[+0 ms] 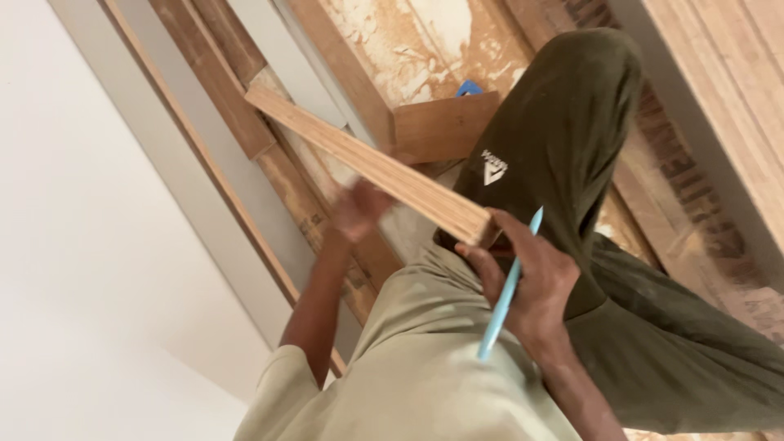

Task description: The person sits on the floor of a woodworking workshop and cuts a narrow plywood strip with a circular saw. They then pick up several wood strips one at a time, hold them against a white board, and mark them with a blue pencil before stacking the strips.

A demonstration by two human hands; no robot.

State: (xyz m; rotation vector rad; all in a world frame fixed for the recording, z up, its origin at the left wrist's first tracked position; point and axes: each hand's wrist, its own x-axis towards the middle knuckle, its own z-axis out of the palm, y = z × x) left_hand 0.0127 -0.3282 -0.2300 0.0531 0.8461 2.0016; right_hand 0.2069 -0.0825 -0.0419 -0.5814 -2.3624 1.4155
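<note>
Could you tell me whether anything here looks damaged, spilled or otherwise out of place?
Pale sawdust lies spread over the wooden surface at the top. The left hand is blurred against the wooden strip, which the right hand grips at its near end along with a light blue pencil. Nothing looks broken.

Long pale wooden strip (pixel 367 163) slants diagonally; light-blue pencil (pixel 508 286) stands near-upright.

A person's raised knee (pixel 563 122) sits at the right, with a long wooden strip (pixel 367 167) lying across it and slanting up to the left. The right hand (pixel 531 282) grips the strip's near end, with a pencil (pixel 508 290) held in the same hand. The left hand (pixel 355 212), blurred, touches the strip's middle from below. Behind the strip lies a short board (pixel 445 126). Planks (pixel 220 90) lie farther left.
</note>
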